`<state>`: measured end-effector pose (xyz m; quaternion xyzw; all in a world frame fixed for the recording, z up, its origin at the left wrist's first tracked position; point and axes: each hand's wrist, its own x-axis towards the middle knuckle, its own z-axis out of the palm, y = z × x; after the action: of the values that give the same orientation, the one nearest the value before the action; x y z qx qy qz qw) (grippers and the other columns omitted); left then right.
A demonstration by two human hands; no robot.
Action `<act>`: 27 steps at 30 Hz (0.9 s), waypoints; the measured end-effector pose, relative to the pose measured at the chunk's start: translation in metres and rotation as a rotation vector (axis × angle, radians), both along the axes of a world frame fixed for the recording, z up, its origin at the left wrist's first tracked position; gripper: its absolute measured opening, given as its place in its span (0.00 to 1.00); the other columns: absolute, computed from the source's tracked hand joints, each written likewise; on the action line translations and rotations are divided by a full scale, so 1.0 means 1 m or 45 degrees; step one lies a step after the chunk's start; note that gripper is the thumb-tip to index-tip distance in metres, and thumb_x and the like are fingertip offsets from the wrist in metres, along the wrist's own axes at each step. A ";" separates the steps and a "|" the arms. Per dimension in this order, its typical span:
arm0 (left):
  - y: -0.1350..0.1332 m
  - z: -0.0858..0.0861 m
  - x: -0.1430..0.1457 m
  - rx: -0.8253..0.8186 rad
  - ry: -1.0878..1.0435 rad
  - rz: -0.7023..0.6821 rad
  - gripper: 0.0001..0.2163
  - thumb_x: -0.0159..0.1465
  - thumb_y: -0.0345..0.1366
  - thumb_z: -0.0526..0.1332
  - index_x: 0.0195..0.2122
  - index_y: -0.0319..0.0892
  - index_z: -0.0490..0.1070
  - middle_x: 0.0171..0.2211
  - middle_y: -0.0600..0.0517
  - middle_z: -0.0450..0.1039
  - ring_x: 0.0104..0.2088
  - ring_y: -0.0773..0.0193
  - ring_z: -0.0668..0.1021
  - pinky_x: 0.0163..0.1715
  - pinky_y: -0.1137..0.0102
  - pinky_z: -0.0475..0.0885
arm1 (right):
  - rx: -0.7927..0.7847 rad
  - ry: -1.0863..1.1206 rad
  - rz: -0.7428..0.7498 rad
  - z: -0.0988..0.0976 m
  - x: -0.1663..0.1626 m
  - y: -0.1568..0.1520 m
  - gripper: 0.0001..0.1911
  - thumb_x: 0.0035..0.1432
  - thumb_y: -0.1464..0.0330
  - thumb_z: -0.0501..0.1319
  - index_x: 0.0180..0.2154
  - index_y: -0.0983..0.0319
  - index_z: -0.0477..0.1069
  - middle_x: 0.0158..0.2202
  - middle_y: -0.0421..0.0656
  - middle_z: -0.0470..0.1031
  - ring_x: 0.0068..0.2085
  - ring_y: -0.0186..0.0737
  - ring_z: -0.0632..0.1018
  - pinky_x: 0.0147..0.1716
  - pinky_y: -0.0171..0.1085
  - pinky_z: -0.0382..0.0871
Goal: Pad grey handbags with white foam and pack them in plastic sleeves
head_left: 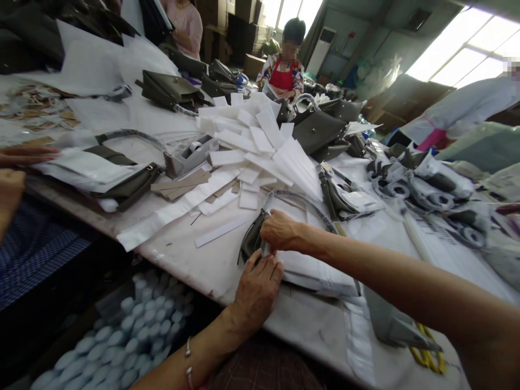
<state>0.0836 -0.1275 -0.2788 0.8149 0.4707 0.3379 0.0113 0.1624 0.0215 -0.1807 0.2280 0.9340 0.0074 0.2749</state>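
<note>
An olive handbag (252, 236) lies on the table in front of me, its wide face covered by white wrapping (317, 273). Its film-wrapped handle (300, 194) arches up on the far side. My left hand (260, 284) grips the near edge at the bag's left end, fingers bent over it. Just above, my right hand (280, 233) is closed in a fist against the same end. A bit of pale grey material shows between the two hands; what the right fingers hold is hidden.
White foam strips (260, 135) are heaped mid-table beside grey-brown card strips (182, 184). Another wrapped handbag (125, 184) lies left, near a co-worker's hands (24, 157). Yellow-handled scissors (426, 349) lie at right. White rolls (142, 319) fill the space below the table edge.
</note>
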 end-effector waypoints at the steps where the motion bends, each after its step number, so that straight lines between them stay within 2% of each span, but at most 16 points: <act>1: 0.000 0.000 0.000 -0.008 0.000 -0.004 0.13 0.67 0.27 0.52 0.52 0.38 0.68 0.47 0.46 0.75 0.49 0.59 0.75 0.61 0.56 0.60 | 0.040 0.036 0.074 -0.001 0.004 0.004 0.14 0.44 0.59 0.75 0.24 0.60 0.76 0.31 0.48 0.81 0.39 0.49 0.78 0.43 0.44 0.66; 4: -0.001 0.001 0.000 -0.033 0.002 -0.012 0.13 0.68 0.28 0.53 0.51 0.39 0.68 0.47 0.47 0.75 0.50 0.59 0.75 0.62 0.56 0.58 | 0.024 0.162 0.226 -0.002 0.024 0.025 0.19 0.49 0.52 0.71 0.32 0.62 0.77 0.34 0.48 0.80 0.39 0.47 0.76 0.46 0.44 0.63; 6: -0.001 0.000 0.000 -0.035 0.008 -0.013 0.13 0.67 0.28 0.53 0.51 0.39 0.68 0.47 0.47 0.74 0.51 0.58 0.74 0.62 0.56 0.58 | 0.011 0.271 0.179 -0.002 0.041 0.040 0.20 0.52 0.52 0.70 0.36 0.62 0.76 0.36 0.47 0.79 0.40 0.46 0.76 0.48 0.44 0.61; 8: -0.001 0.000 -0.001 -0.036 0.013 -0.020 0.13 0.67 0.27 0.53 0.52 0.39 0.68 0.47 0.47 0.74 0.51 0.58 0.74 0.63 0.56 0.57 | 0.114 0.454 -0.046 -0.002 0.057 0.049 0.20 0.53 0.55 0.70 0.41 0.62 0.76 0.40 0.48 0.79 0.44 0.48 0.76 0.51 0.46 0.60; 10: -0.002 0.000 -0.001 -0.040 0.005 -0.030 0.13 0.66 0.28 0.54 0.52 0.39 0.67 0.47 0.47 0.74 0.52 0.58 0.74 0.63 0.56 0.56 | 0.224 0.743 -0.389 -0.004 0.069 0.048 0.19 0.55 0.58 0.69 0.45 0.62 0.74 0.44 0.49 0.78 0.47 0.49 0.76 0.52 0.47 0.62; 12: -0.002 0.001 -0.002 -0.047 -0.020 -0.037 0.14 0.66 0.28 0.54 0.52 0.39 0.67 0.47 0.48 0.74 0.51 0.58 0.74 0.63 0.56 0.56 | 0.190 1.065 -0.692 -0.007 0.072 0.035 0.17 0.60 0.60 0.65 0.48 0.62 0.72 0.46 0.49 0.78 0.47 0.46 0.77 0.50 0.44 0.66; 14: -0.002 0.002 -0.002 -0.031 -0.066 -0.035 0.14 0.66 0.28 0.54 0.51 0.40 0.68 0.46 0.49 0.75 0.50 0.58 0.74 0.63 0.57 0.57 | 0.049 1.302 -0.860 -0.012 0.065 0.013 0.16 0.64 0.60 0.61 0.50 0.61 0.71 0.47 0.47 0.78 0.46 0.43 0.78 0.49 0.42 0.69; 16: -0.001 -0.001 -0.001 0.026 -0.132 -0.020 0.14 0.65 0.27 0.53 0.50 0.41 0.69 0.44 0.50 0.76 0.48 0.59 0.75 0.63 0.57 0.57 | -0.015 1.404 -0.867 -0.021 0.048 -0.008 0.19 0.64 0.60 0.60 0.54 0.60 0.68 0.52 0.49 0.76 0.52 0.45 0.76 0.53 0.45 0.68; 20: 0.011 -0.020 0.003 0.267 -0.288 0.024 0.13 0.67 0.29 0.51 0.46 0.43 0.73 0.40 0.52 0.77 0.42 0.61 0.77 0.61 0.60 0.57 | 0.013 1.252 -0.631 -0.052 0.014 -0.023 0.32 0.63 0.56 0.61 0.65 0.57 0.57 0.64 0.48 0.65 0.65 0.49 0.64 0.65 0.51 0.55; 23: 0.024 -0.035 0.007 0.480 -0.397 0.036 0.16 0.70 0.32 0.47 0.41 0.45 0.75 0.34 0.54 0.77 0.37 0.65 0.77 0.60 0.64 0.57 | 0.026 1.144 -0.512 -0.074 0.003 -0.018 0.30 0.65 0.53 0.58 0.64 0.54 0.58 0.65 0.43 0.64 0.66 0.46 0.61 0.68 0.53 0.46; 25: 0.030 -0.042 0.008 0.578 -0.424 0.034 0.18 0.72 0.33 0.45 0.39 0.45 0.76 0.33 0.55 0.78 0.36 0.67 0.77 0.61 0.66 0.57 | 0.043 1.149 -0.506 -0.083 0.002 -0.016 0.28 0.66 0.52 0.57 0.63 0.53 0.59 0.64 0.41 0.66 0.66 0.45 0.61 0.68 0.53 0.45; 27: 0.032 -0.046 0.003 0.583 -0.389 0.030 0.18 0.72 0.33 0.45 0.40 0.46 0.76 0.34 0.55 0.78 0.37 0.67 0.78 0.62 0.67 0.56 | 0.070 1.180 -0.509 -0.088 0.003 -0.016 0.27 0.66 0.52 0.56 0.63 0.53 0.60 0.63 0.41 0.68 0.65 0.45 0.63 0.67 0.53 0.47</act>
<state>0.0871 -0.0957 -0.3246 0.7303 0.3844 0.5546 -0.1064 0.1658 0.0059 -0.2684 0.3889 0.8954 -0.1229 -0.1786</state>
